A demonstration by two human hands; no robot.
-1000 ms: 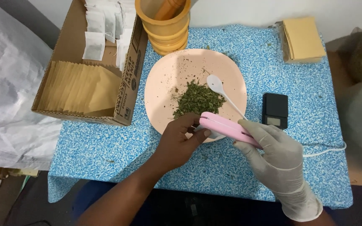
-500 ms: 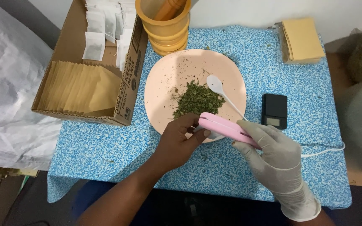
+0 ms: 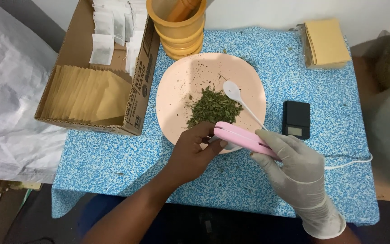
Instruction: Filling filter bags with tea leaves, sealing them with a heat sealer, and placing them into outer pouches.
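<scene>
Head view, looking down on a table with a blue speckled cloth (image 3: pixel 113 158). Right hand (image 3: pixel 294 165), in a pale glove, has its fingers wrapped tight around the rear half of a pink clamp-style sealer (image 3: pixel 242 137); a white cord (image 3: pixel 348 163) trails off toward 3 o'clock. Grip sits at the back, which leaves the front jaws free. The sealer's long axis runs from about 4 o'clock up to 10 o'clock, nose toward 10, over the near rim of the pink plate (image 3: pixel 177 90). Left hand (image 3: pixel 195 151), bare, meets the nose: fingers pinched together on something small and white at the jaw tip, likely a bag steadied there; too hidden to name. Dried green leaves (image 3: pixel 213 108) lie mid-plate, white spoon (image 3: pixel 238 99) resting in them, handle toward 4 o'clock. Black pocket scale (image 3: pixel 296 119) at 3 o'clock of plate. Cardboard box (image 3: pixel 73 49) of paper packets at 9 o'clock; yellow mortar (image 3: pixel 179 31) at 12.
</scene>
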